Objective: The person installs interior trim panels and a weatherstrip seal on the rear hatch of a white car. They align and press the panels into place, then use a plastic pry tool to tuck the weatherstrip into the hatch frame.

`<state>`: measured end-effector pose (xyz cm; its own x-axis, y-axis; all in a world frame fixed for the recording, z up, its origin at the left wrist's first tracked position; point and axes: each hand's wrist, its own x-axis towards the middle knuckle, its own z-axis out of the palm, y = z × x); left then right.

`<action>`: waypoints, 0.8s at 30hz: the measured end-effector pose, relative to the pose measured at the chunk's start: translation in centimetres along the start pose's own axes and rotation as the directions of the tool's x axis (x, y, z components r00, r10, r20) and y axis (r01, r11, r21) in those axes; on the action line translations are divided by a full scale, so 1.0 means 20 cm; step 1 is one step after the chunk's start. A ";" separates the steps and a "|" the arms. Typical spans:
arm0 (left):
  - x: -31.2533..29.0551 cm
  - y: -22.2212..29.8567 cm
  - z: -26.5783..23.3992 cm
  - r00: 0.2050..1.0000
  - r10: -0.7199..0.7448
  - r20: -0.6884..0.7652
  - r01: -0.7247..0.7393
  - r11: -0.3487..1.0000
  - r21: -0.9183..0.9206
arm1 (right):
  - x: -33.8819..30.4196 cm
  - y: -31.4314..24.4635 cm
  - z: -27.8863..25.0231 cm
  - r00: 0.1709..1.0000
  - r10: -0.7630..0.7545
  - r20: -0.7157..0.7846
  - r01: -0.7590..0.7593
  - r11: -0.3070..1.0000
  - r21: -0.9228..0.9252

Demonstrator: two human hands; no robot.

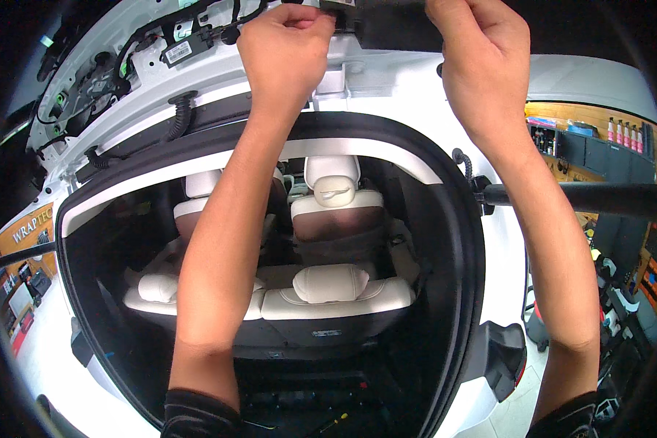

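From six o'clock two dark sleeves enter, and bare forearms reach up past the tailgate opening. The left hand, just short of twelve o'clock, has its fingers curled in and nearly closed at the left end of a flat black panel; whether that grip truly has hold of its edge cannot be told. The right hand, between one and two o'clock, is bent in a loose curl against the same panel, its fingertips cut off by the upper rim, so what it has hold of cannot be told either. The panel lies between the hands, from twelve toward one o'clock.

Uneven support could let the panel tip or drop toward the white bodywork and scratch it. At ten to eleven o'clock the tailgate's wiring and a labelled black module are exposed, and a careless pull there might snag a lead. Working overhead, tired arms could lose the grip.

Beyond, at three o'clock, runs a black strut. Through the opening, at six o'clock, are a yellow-handled tool and pale rear seats. Farthest, near two o'clock, stand pink bottles.
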<state>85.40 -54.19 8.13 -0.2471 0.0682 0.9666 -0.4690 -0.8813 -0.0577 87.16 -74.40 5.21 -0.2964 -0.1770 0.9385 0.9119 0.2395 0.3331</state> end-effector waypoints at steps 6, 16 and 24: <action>0.03 -0.01 -0.02 1.000 -0.024 -0.016 0.025 0.997 0.073 | -0.03 -0.07 -0.02 0.999 0.039 0.038 -0.041 0.997 0.063; 0.00 0.05 -0.10 0.999 -0.038 0.036 0.034 0.994 0.101 | -0.27 -0.10 0.08 0.892 0.423 0.159 -0.431 0.902 0.015; -0.99 0.51 -0.78 0.782 -0.083 0.617 0.161 0.984 -0.071 | -0.88 -0.57 -0.04 0.130 0.665 0.735 -0.990 0.130 0.058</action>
<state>72.30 -57.28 -15.58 0.3692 -0.1621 0.9151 -0.5616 -0.8234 0.0807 82.26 -74.73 -15.14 0.3594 0.8383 0.4099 0.3952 0.2612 -0.8807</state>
